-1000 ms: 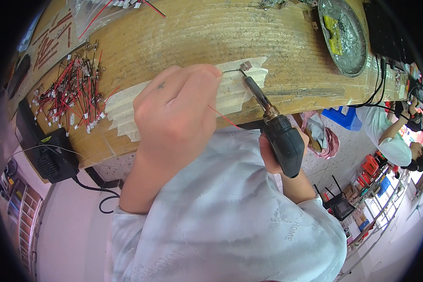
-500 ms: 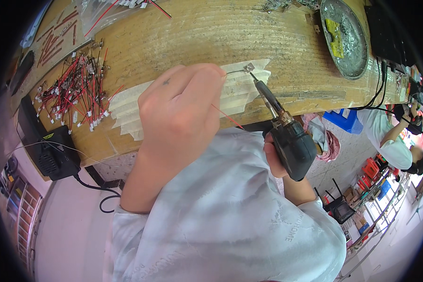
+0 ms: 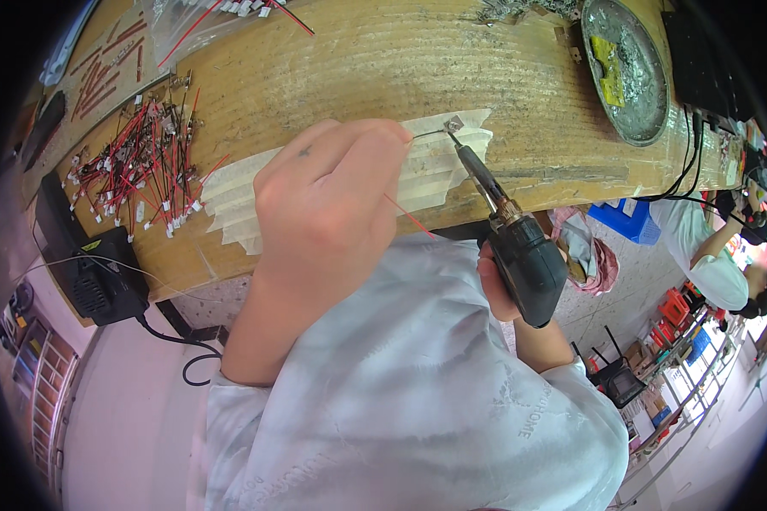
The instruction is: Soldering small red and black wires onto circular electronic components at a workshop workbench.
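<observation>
- Head view: my left hand is over the pale tape strips, thumb and fingertips closed together on a dark wire. I pinch it a little back from its end, probably so that bare skin stays clear of heat.
- That wire runs from my fingertips to a small metal piece at the right end of the tape, which seems to give it a flat bed.
- A red wire hangs from under the same hand toward my shirt, perhaps to be out of the way; how my palm holds it I can't tell.
- My right hand is wrapped round the black handle of a soldering iron, likely because the front is hot. Most of those fingers are hidden behind it.
- Its tip points up at the metal piece, right by the wire's end; whether they touch is too small to tell.
- A dish with a yellow sponge sits to the right, seemingly within the iron's reach.
- Wires with white plugs lie heaped on my left.
</observation>
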A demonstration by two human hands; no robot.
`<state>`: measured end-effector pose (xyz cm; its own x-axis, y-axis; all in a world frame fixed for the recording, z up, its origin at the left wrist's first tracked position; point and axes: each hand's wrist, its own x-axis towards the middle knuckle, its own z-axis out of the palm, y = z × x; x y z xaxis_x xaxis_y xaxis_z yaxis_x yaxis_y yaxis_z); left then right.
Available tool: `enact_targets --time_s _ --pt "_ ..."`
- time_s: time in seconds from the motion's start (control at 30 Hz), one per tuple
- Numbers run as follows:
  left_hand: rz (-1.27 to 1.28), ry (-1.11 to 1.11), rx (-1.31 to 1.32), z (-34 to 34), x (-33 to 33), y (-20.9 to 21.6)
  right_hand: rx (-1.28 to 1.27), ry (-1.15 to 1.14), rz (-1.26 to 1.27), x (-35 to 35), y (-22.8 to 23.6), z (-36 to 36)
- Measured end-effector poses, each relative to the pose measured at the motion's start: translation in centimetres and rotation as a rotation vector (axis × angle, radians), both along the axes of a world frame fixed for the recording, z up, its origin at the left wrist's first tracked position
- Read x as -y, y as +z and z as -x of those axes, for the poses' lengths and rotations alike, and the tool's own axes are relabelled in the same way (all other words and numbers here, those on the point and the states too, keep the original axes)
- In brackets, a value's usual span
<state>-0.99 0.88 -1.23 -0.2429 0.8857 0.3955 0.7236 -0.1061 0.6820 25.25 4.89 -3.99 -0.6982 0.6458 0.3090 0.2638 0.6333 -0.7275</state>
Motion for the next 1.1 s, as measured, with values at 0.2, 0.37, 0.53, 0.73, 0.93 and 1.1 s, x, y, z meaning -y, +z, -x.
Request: enact_targets --time_s 0.2,0.37,0.53,0.73,0.93,1.1 --pt "-0.003 0.01 0.002 -0.06 -0.04 0.0 -0.028 -0.042 0.049 0.44 -0.99 -0.33" --pt "-0.002 0.014 0.007 -0.09 -0.07 0.01 -0.042 -0.023 -0.004 0.22 -0.84 -0.04" --pt "-0.001 0.012 0.005 -0.1 -0.07 0.12 0.002 -0.02 -0.014 0.13 -0.56 0.1" --pt "0.005 0.009 0.008 -0.06 -0.07 0.12 -0.019 -0.003 0.011 0.03 -0.7 -0.04" --pt "0.008 0.008 0.006 -0.01 -0.03 0.16 -0.018 -0.004 -0.001 0.01 -0.51 0.14" --pt "0.01 0.001 0.001 0.01 0.0 0.13 0.011 -0.019 0.009 0.04 -0.32 0.32"
